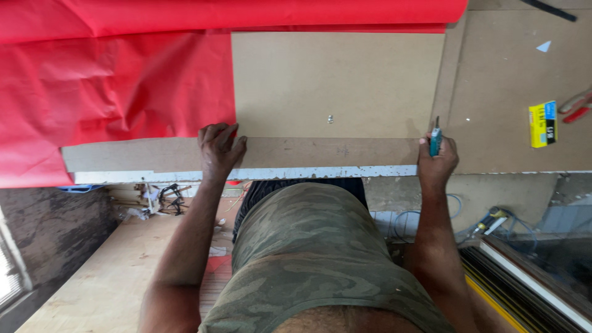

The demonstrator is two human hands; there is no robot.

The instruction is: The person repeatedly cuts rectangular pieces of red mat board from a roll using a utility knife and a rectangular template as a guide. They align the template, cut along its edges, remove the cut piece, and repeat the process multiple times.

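A brown board (333,86) lies on the workbench, partly covered by a red sheet (111,86) that comes off a red roll (246,12) along the far edge. My left hand (219,148) presses on the near edge of the board, fingertips at the cut edge of the red sheet. My right hand (436,159) rests at the board's near right corner and grips a small teal-handled cutter (435,139) pointing upward. A small screw (330,118) sits on the bare board between my hands.
A yellow and blue small box (542,123) and red-handled pliers (576,106) lie on the bench (505,80) at right. A dark tool (552,9) lies at top right. Below the bench are wires (163,197), cables (493,222) and a wooden floor panel (111,277).
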